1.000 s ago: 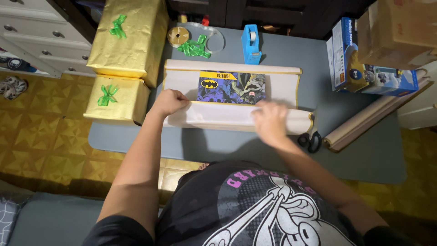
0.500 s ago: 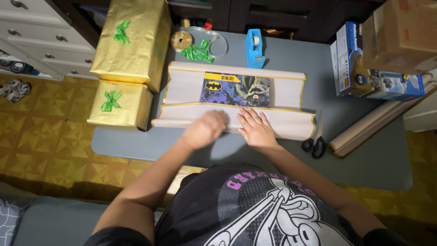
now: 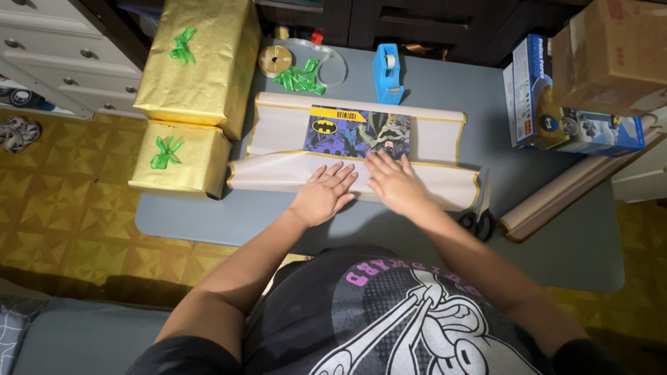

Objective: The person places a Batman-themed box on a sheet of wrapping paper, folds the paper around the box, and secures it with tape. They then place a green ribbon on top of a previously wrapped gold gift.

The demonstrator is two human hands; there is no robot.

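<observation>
Head view: I see my left hand [image 3: 323, 196] and right hand [image 3: 394, 184] side by side, fingers spread flat, gripping nothing, pressing the near flap of the wrapping paper [image 3: 278, 173] against the flat box [image 3: 358, 132], mid-table [image 3: 208, 215]. Scissors [image 3: 481, 219] lie just right.

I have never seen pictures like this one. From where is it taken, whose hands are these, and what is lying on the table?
The picture comes from a camera worn on a person's head, looking down. The left hand and right hand are that person's own; both press flat on the near flap of wrapping paper, holding nothing. A flat printed box lies on the paper. Also on the grey table: a blue tape dispenser, scissors, green ribbon, a ribbon spool and a brown paper roll. Two gold-wrapped gifts stand at the left.
</observation>
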